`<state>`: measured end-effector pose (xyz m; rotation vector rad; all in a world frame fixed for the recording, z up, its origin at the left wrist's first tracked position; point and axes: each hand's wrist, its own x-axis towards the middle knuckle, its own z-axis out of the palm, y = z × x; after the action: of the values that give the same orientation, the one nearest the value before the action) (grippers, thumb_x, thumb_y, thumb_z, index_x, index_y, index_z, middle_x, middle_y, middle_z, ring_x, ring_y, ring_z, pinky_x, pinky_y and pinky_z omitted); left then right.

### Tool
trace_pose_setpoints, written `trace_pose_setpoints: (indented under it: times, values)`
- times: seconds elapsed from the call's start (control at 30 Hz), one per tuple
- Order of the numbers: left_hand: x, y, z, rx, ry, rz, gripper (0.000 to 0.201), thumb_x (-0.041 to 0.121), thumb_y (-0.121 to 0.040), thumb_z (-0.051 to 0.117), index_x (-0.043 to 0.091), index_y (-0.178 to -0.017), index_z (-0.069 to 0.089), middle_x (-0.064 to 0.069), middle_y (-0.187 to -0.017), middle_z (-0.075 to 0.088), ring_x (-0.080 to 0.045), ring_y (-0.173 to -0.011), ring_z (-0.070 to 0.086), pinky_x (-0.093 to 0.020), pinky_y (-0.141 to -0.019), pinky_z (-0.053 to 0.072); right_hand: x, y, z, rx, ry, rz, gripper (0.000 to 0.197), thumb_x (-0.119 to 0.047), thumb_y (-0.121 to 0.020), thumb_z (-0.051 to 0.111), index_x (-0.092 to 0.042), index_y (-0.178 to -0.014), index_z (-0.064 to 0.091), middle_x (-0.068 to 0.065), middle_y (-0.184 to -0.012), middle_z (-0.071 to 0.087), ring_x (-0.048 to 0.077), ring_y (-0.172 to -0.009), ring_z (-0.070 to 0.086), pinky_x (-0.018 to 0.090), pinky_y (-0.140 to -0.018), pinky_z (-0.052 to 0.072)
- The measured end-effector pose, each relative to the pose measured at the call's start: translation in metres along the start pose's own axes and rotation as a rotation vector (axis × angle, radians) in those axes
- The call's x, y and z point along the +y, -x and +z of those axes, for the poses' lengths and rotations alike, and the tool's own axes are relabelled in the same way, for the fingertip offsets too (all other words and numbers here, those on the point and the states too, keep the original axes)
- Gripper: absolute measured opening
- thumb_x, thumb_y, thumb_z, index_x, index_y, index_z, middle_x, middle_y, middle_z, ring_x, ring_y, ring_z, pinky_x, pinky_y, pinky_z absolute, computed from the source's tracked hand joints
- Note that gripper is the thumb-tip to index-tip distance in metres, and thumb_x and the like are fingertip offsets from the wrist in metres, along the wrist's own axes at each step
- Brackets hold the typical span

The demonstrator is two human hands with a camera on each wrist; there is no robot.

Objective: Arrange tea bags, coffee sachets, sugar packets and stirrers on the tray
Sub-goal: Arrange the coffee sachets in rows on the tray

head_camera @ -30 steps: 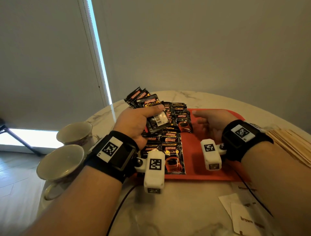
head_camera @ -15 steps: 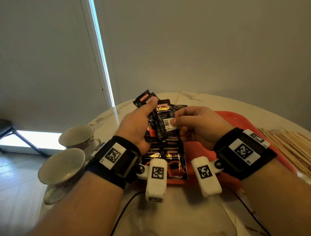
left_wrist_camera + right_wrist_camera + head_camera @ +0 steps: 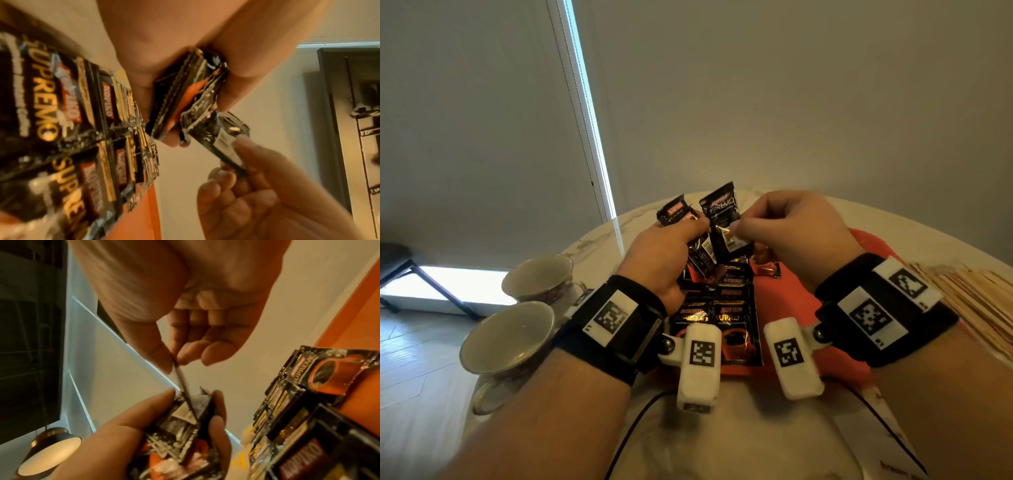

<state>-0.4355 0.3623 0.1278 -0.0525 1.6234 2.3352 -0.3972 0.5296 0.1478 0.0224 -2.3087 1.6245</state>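
Note:
My left hand (image 3: 664,250) grips a small stack of black coffee sachets (image 3: 678,214) above the red tray (image 3: 784,308). My right hand (image 3: 784,233) pinches one sachet (image 3: 726,222) between thumb and forefinger, held upright just right of the stack. The left wrist view shows the stack (image 3: 185,97) clamped in my left hand and the pinched sachet (image 3: 226,142) beside it. Seen edge-on in the right wrist view, the pinched sachet (image 3: 183,386) hangs from my right fingertips. Rows of coffee sachets (image 3: 722,315) lie overlapping on the tray's left half.
Two empty teacups (image 3: 506,339) stand at the table's left edge. A pile of wooden stirrers (image 3: 969,301) lies to the right of the tray. White brown-sugar packets (image 3: 887,455) lie on the marble table (image 3: 739,438) at the near right.
Both hands rose above the tray. My right hand came from the tray to the stack, pinched one sachet and pulled it to the right, apart from the stack in my left hand.

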Motion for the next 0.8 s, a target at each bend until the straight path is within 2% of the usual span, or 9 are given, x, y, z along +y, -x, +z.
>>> trace_pose_setpoints:
  times: [0.13, 0.27, 0.33, 0.4, 0.47, 0.53, 0.6, 0.7, 0.8]
  values:
    - [-0.002, 0.002, 0.001, -0.042, -0.051, 0.048, 0.022, 0.02, -0.1, 0.067, 0.015, -0.121, 0.07, -0.017, -0.107, 0.079, -0.036, -0.095, 0.078, -0.052, -0.081, 0.063, -0.008, 0.007, 0.005, -0.123, 0.025, -0.104, 0.017, -0.021, -0.08, 0.085, -0.012, -0.084, 0.071, 0.002, -0.069, 0.07, 0.008, -0.057, 0.063, 0.022, -0.057, 0.054]
    - [-0.006, 0.001, 0.002, -0.094, -0.019, -0.024, 0.034, 0.04, -0.101, 0.064, 0.015, -0.122, 0.073, -0.017, -0.109, 0.078, -0.038, -0.095, 0.077, -0.048, -0.073, 0.06, -0.004, 0.006, 0.012, -0.192, -0.023, -0.036, 0.021, -0.017, -0.079, 0.086, -0.007, -0.088, 0.07, 0.002, -0.065, 0.064, 0.011, -0.053, 0.059, 0.021, -0.052, 0.048]
    - [-0.005, 0.0, 0.001, -0.133, 0.013, -0.057, 0.055, 0.059, -0.092, 0.068, 0.017, -0.125, 0.072, -0.02, -0.116, 0.077, -0.042, -0.101, 0.076, -0.053, -0.082, 0.06, -0.002, 0.003, 0.01, -0.203, -0.04, 0.021, 0.02, -0.02, -0.08, 0.085, -0.011, -0.092, 0.073, 0.0, -0.066, 0.063, 0.01, -0.054, 0.058, 0.023, -0.052, 0.048]
    - [-0.003, 0.001, 0.0, -0.206, 0.036, -0.07, 0.073, 0.065, -0.079, 0.075, 0.015, -0.131, 0.069, -0.023, -0.123, 0.073, -0.045, -0.11, 0.072, -0.062, -0.095, 0.056, -0.002, 0.003, 0.007, -0.197, -0.073, 0.048, 0.016, -0.015, -0.083, 0.081, -0.014, -0.097, 0.073, -0.002, -0.064, 0.06, 0.01, -0.052, 0.054, 0.027, -0.05, 0.046]
    - [-0.003, 0.004, -0.001, -0.25, 0.0, -0.029, 0.065, 0.046, -0.076, 0.081, 0.01, -0.129, 0.069, -0.023, -0.122, 0.073, -0.043, -0.108, 0.073, -0.057, -0.093, 0.058, -0.001, 0.0, 0.004, -0.165, -0.125, 0.061, 0.025, -0.008, -0.084, 0.078, -0.016, -0.106, 0.069, -0.003, -0.062, 0.056, 0.009, -0.049, 0.05, 0.028, -0.047, 0.042]
    - [-0.006, 0.005, -0.002, -0.257, -0.085, 0.032, 0.056, 0.025, -0.076, 0.081, 0.008, -0.128, 0.068, -0.023, -0.12, 0.074, -0.043, -0.109, 0.073, -0.053, -0.088, 0.059, 0.002, -0.003, 0.001, -0.132, -0.162, 0.093, 0.045, -0.004, -0.081, 0.079, -0.021, -0.119, 0.061, -0.002, -0.064, 0.055, 0.008, -0.047, 0.05, 0.027, -0.044, 0.04]
    - [-0.007, 0.005, -0.004, -0.258, -0.101, 0.065, 0.053, 0.016, -0.076, 0.081, 0.007, -0.126, 0.067, -0.024, -0.119, 0.074, -0.044, -0.109, 0.072, -0.055, -0.089, 0.058, 0.004, -0.005, -0.002, -0.132, -0.237, 0.153, 0.059, -0.001, -0.079, 0.08, -0.024, -0.127, 0.055, 0.001, -0.073, 0.059, 0.007, -0.05, 0.057, 0.024, -0.041, 0.041]
    - [-0.005, 0.005, -0.008, -0.283, -0.155, 0.105, 0.041, 0.003, -0.077, 0.08, 0.005, -0.117, 0.069, -0.023, -0.112, 0.075, -0.048, -0.109, 0.071, -0.061, -0.095, 0.055, 0.003, -0.007, -0.005, -0.176, -0.436, 0.219, 0.044, 0.007, -0.082, 0.069, -0.007, -0.124, 0.062, 0.013, -0.095, 0.071, 0.02, -0.068, 0.069, 0.026, -0.046, 0.045]
    - [-0.006, 0.005, -0.007, -0.29, -0.213, 0.115, 0.028, -0.008, -0.082, 0.072, 0.004, -0.107, 0.071, -0.022, -0.104, 0.075, -0.053, -0.109, 0.069, -0.067, -0.097, 0.055, 0.006, -0.01, -0.007, -0.148, -0.473, 0.237, 0.046, 0.002, -0.072, 0.068, -0.002, -0.118, 0.067, 0.017, -0.1, 0.072, 0.027, -0.082, 0.067, 0.03, -0.057, 0.042]
